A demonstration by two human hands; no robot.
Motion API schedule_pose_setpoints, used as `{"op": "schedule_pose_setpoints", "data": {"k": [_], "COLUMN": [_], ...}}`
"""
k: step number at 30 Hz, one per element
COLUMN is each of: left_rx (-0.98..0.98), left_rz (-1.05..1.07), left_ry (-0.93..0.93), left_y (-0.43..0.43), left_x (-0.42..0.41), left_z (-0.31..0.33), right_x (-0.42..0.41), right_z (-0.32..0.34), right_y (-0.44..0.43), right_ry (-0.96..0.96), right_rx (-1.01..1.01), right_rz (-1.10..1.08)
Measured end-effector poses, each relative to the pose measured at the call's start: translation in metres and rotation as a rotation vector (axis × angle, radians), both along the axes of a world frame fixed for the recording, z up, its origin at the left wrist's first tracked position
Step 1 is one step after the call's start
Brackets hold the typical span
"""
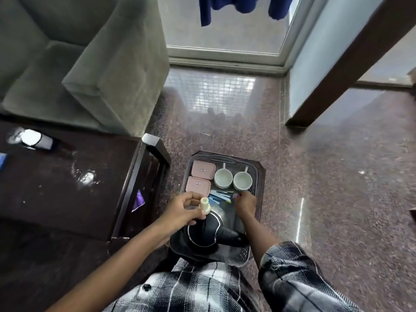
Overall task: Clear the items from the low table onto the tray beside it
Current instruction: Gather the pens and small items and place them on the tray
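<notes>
A dark tray (258, 174) lies on the floor to the right of the low dark table (67, 188). On it are two pink lidded boxes (203, 169), two white cups (223, 178), several coloured sachets (219, 197) and a black kettle (206, 230). My left hand (184, 209) grips a small cream bottle (204, 205) above the kettle's lid. My right hand (245, 202) reaches down onto the tray and pinches a small purple sachet (236, 195) beside the other sachets. A white-capped bottle (37, 140) lies on the table's far left.
A grey armchair (90, 64) stands behind the table. A blue item (3, 159) shows at the table's left edge and a purple scrap (138, 200) hangs at its right side. A glass door (225, 25) is ahead and a dark wooden post (349, 64) at right.
</notes>
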State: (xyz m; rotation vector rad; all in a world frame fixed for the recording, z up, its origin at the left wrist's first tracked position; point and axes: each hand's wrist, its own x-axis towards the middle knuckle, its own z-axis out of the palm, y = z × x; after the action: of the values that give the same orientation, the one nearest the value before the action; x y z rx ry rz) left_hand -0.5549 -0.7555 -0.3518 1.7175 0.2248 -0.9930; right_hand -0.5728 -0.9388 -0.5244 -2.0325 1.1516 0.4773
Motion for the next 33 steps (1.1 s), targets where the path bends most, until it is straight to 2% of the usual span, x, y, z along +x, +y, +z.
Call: {"op": "schedule_pose_setpoints", "data": {"k": [6, 11, 13, 16, 19, 25, 30, 33], "left_rx": [0.031, 0.083, 0.122, 0.212, 0.281, 0.296, 0.265, 0.246], "left_rz": [-0.005, -0.055, -0.112, -0.206, -0.280, -0.351, -0.355, -0.343], "left_ry": [0.009, -0.067, -0.153, -0.274, -0.350, -0.389, -0.349, -0.303], "left_y": [-0.005, -0.010, -0.013, -0.017, -0.021, -0.028, -0.022, -0.015], "left_x": [-0.001, 0.002, 0.004, 0.007, 0.009, 0.008, 0.007, 0.004], "left_z": [-0.006, -0.009, -0.012, -0.017, -0.017, -0.014, -0.015, -0.016], "right_x": [0.002, -0.011, -0.016, -0.027, -0.035, -0.035, -0.034, -0.032], "right_z": [-0.006, 0.021, 0.052, 0.108, 0.132, 0.109, 0.060, 0.034], "right_y": [-0.002, -0.004, 0.004, 0.022, 0.034, 0.026, -0.018, -0.029], "right_ry": [-0.019, -0.111, -0.248, -0.410, -0.481, -0.486, -0.320, -0.222], "right_rx": [0.046, 0.121, 0.235, 0.560, 0.667, 0.441, -0.163, -0.387], "right_rz": [-0.032, -0.203, -0.217, -0.150, -0.063, -0.071, 0.128, 0.331]}}
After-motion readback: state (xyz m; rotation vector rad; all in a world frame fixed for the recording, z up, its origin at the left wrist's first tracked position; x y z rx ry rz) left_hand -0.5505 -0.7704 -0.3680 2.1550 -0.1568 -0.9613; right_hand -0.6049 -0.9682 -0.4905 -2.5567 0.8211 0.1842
